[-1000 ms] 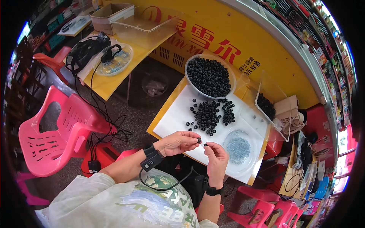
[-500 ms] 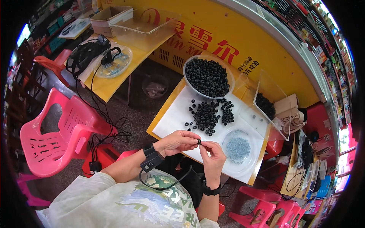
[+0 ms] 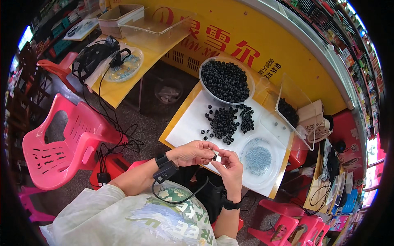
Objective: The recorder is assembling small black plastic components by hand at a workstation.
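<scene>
Both my hands meet just over the near edge of the white-topped table. My left hand (image 3: 192, 153) pinches a small black round part (image 3: 214, 157) between thumb and fingertips. Right beside it, my right hand (image 3: 231, 168) has its fingers bent in at the part; whatever lies between its thumb and forefinger is too small to make out. Beyond my hands lies a loose pile of similar black parts (image 3: 223, 125). To the right, a clear round dish (image 3: 274, 175) holds many tiny pale-blue pieces (image 3: 257, 156).
A clear round tub (image 3: 251, 92) full of black parts stands at the table's far side. A tilted clear bin (image 3: 301, 96) with more sits at the right. Left are a pink chair (image 3: 53, 160), cables (image 3: 117, 135) and a second yellow table (image 3: 111, 96). Pink stools (image 3: 283, 225) stand lower right.
My right hand has rotated and drawn closer to my left, its thumb now lower beside the black part. The black part has turned slightly in my left fingertips.
</scene>
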The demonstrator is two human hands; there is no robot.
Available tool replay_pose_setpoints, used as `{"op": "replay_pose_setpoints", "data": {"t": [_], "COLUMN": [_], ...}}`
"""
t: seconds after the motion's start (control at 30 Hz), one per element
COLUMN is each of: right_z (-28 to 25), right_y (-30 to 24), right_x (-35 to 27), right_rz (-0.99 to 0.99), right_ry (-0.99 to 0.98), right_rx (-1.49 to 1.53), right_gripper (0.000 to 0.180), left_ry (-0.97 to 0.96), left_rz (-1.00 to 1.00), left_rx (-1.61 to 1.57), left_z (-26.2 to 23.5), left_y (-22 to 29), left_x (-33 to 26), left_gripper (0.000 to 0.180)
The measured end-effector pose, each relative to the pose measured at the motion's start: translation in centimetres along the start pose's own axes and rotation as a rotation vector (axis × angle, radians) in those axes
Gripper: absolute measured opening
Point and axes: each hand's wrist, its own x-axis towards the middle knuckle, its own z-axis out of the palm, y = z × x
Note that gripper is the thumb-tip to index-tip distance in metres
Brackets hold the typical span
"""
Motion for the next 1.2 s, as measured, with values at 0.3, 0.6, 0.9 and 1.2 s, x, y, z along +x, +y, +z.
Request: {"op": "replay_pose_setpoints", "data": {"t": [0.3,0.6,0.9,1.2], "right_z": [0.4,-6.5,-6.9,-1.5], "right_y": [1.5,-0.7,-3.4,5.2], "right_x": [-1.3,5.6,8.6,5.6], "right_rz": [-0.182,0.100,-0.019,-0.356], "right_ry": [-0.113,-0.044,0.106,0.287], "right_rx": [-0.101,0.254,0.282,-0.850], "right_gripper": [0.031,0.026,0.045,0.016], "left_ry": [-0.102,0.104,0.243,0.270], "left_rz": [-0.114,-0.027,0.159,0.130], "left_rx": [0.032,-0.103,-0.171,-0.244], "left_z": [-0.2,-0.8,-3.6,-3.7], "left_y": [-0.4,-0.7,-0.4,0.3], "left_x": [-0.8,-0.3,-1.4,-1.7], "left_gripper": [0.040,0.029,0.015,0.009]}}
